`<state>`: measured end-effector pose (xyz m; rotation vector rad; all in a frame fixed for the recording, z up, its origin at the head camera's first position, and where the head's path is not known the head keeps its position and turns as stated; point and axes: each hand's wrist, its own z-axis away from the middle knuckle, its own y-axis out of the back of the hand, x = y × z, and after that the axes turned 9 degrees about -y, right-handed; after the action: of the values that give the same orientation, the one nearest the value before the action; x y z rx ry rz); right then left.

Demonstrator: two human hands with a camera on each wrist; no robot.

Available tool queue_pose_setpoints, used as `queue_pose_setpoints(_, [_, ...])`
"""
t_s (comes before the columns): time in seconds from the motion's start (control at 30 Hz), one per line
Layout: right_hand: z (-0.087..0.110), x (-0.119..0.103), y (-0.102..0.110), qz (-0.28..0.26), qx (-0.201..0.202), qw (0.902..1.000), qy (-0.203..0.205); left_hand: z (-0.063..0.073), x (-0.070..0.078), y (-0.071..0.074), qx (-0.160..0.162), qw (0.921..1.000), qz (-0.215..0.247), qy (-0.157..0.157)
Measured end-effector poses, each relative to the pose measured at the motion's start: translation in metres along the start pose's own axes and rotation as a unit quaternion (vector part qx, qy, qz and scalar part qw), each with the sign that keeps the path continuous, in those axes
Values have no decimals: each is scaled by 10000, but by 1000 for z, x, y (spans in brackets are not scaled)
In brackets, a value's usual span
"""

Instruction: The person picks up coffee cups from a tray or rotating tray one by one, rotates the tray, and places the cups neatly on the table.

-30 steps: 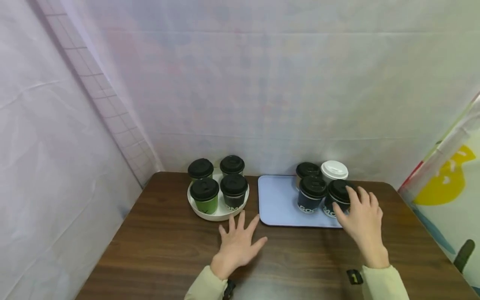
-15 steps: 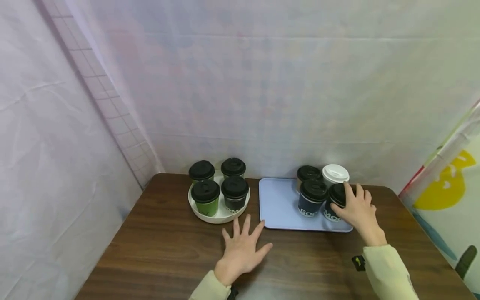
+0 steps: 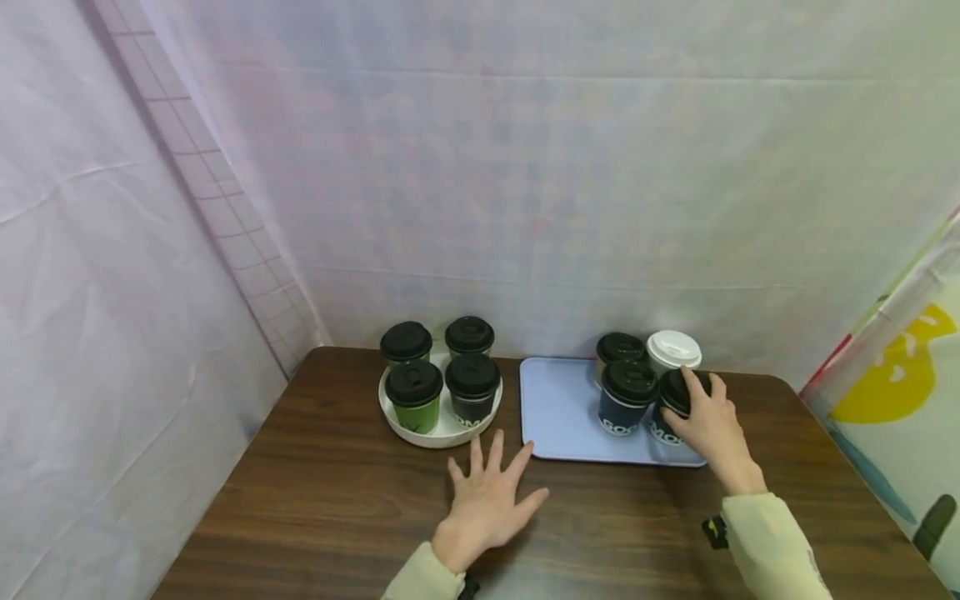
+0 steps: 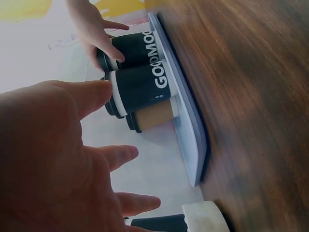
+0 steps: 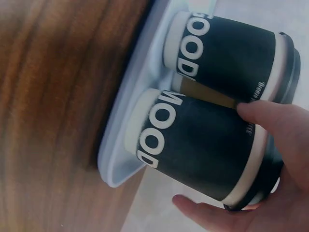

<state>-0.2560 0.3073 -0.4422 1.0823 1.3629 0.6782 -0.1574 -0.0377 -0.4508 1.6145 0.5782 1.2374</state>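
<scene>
My right hand grips the front-right paper coffee cup, dark with a black lid. Its thumb lies on the cup's side near the lid, and other fingers reach over the lid and far side. That cup stands on the pale blue tray. Beside it is another dark cup with a black lid. Behind these two stand a black-lidded brown cup and a white-lidded cup. With fingers spread, my left hand is over the table in front of the round white dish, holding nothing.
The round white dish holds several black-lidded cups, including a green one and a dark one. Both tray and dish stand on the wooden table, near its back edge. A pale curtain hangs behind.
My right hand has moved slightly left and closed round the front-right cup. My left hand has shifted a little to the right in view, fingers still spread. The cups stay in place.
</scene>
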Motion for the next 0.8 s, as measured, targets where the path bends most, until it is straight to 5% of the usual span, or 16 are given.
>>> queue_pose_setpoints(0.23, [3, -1, -5, -172, 451, 9987, 144, 0, 1, 0, 20, 10000, -22, -20])
queue_pose_setpoints(0.8, [8, -2, 2, -327, 642, 9971, 248, 1, 1, -3, 52, 9999, -89, -81])
